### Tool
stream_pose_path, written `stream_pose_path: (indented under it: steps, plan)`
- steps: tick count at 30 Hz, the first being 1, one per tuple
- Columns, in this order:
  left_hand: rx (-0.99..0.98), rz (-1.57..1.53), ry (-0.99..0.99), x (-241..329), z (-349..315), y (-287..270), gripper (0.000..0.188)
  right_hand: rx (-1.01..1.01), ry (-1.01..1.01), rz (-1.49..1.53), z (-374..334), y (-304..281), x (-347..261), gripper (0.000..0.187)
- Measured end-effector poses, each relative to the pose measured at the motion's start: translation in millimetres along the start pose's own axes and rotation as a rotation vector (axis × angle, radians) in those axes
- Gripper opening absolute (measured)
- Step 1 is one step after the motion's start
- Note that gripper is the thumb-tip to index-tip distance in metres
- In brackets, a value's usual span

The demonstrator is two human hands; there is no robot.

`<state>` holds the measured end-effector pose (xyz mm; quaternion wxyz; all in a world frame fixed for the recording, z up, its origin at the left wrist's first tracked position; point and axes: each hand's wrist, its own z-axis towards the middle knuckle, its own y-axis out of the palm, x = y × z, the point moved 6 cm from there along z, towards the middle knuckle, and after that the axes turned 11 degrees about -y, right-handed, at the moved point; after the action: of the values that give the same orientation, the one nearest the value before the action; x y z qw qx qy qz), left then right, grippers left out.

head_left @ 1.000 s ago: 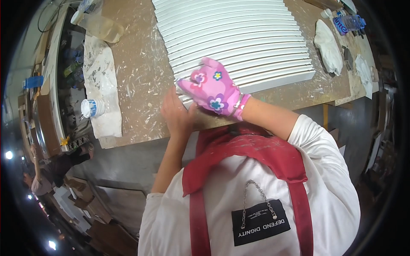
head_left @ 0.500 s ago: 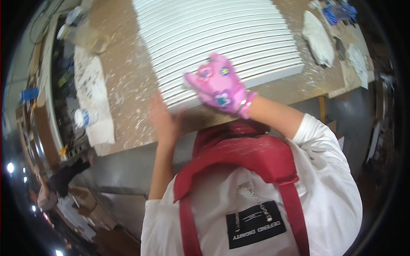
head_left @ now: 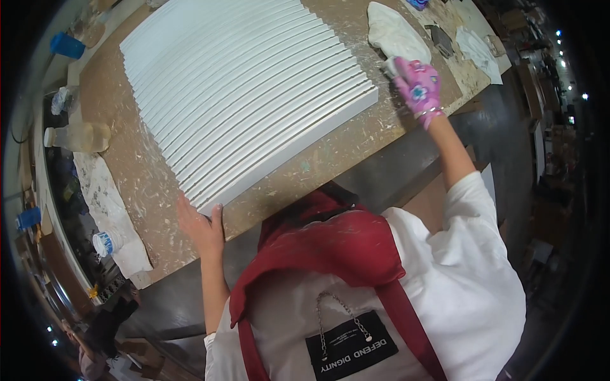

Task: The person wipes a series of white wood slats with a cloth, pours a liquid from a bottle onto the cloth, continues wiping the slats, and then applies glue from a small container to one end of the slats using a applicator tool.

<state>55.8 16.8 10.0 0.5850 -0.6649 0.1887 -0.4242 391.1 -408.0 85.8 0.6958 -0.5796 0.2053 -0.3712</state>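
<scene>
A stack of long white slats, set side by side like a ridged panel point(head_left: 254, 82), lies on the worktable. My bare left hand point(head_left: 202, 227) wraps its near-left corner, thumb on the front edge and fingers along the left side. Beyond the stack's right end is my right hand point(head_left: 419, 89), in a pink flowered glove. Its fingers are closed around a small pale piece that is partly hidden, and I cannot make out its kind. A crumpled white cloth point(head_left: 397, 32) lies just past those fingers.
The brown worktable point(head_left: 305, 166) is streaked with white. At left are a clear jar point(head_left: 79, 138), a white tub point(head_left: 107, 243) and a stained white sheet point(head_left: 105, 197). A grey pad point(head_left: 440, 39) and white paper point(head_left: 478, 54) lie at far right. Another person point(head_left: 108, 327) is at lower left.
My gloved right hand has left the top of the slats and moved right, beside the cloth. The left hand stays at the corner; the view has turned and shifted.
</scene>
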Motion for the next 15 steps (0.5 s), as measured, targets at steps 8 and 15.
stream_pose_path:
  steps: [8, 15]
  plan:
    - [0.046, -0.081, -0.033, -18.5, -0.8, -1.2, 0.079, 0.033, 0.061, 1.406, 93.6, -13.4, -169.3, 0.045]
    - [0.017, -0.118, -0.015, 3.9, 4.9, -16.2, 0.088, -0.387, -0.744, 1.424, 155.6, -48.6, -449.2, 0.049]
